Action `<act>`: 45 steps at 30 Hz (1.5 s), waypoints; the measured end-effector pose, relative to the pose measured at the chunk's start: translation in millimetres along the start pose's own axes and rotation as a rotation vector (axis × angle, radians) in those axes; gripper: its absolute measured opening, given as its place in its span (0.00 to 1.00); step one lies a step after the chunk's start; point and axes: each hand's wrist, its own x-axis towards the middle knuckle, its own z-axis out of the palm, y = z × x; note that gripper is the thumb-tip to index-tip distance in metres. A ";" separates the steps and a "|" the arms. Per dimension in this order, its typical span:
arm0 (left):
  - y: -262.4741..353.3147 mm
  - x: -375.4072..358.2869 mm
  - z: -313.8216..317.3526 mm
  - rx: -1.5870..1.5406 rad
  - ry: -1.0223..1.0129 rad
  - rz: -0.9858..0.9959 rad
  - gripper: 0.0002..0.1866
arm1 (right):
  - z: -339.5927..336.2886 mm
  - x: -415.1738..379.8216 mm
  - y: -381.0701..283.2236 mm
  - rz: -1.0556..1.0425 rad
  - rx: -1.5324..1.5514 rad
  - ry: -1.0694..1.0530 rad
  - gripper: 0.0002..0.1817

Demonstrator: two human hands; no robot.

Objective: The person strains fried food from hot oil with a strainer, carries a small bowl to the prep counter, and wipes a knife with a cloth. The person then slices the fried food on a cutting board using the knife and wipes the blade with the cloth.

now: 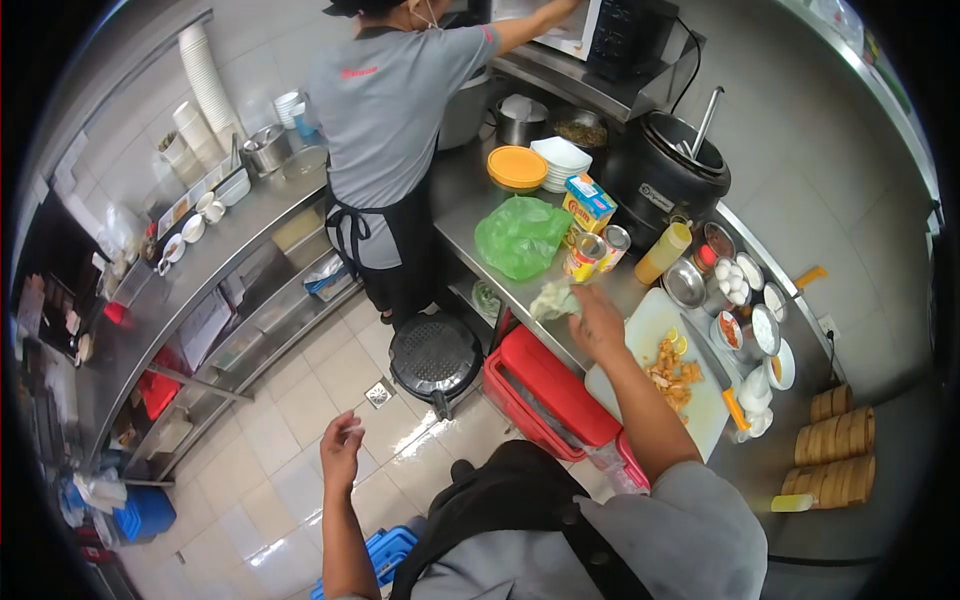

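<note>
My right hand (pixel 597 318) is closed on a pale, crumpled cloth (pixel 553 300) at the steel counter's front edge, beside the cans (pixel 585 258) and a green plastic bag (pixel 520 237). My left hand (pixel 341 447) hangs over the tiled floor at my side, its fingers curled; whether anything small is between them cannot be made out. On the white cutting board (pixel 702 430) lie chopped orange-brown food pieces (pixel 672 375) and lemon slices (pixel 680 344). A knife with an orange handle (pixel 737 408) rests along the board's right edge.
A co-worker (pixel 385 130) stands ahead, one arm stretched toward a microwave (pixel 560 28). Red cooler boxes (pixel 560 385) stand below the counter, near a black lidded bin (pixel 436 355). Bowls, eggs (pixel 733 280), a bottle (pixel 664 252) and bamboo steamers (pixel 835 440) line the right side.
</note>
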 end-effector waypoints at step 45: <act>69.8 257.1 300.2 0.299 -1.588 -0.272 0.37 | 193.8 -75.9 -99.1 0.944 0.629 0.598 0.18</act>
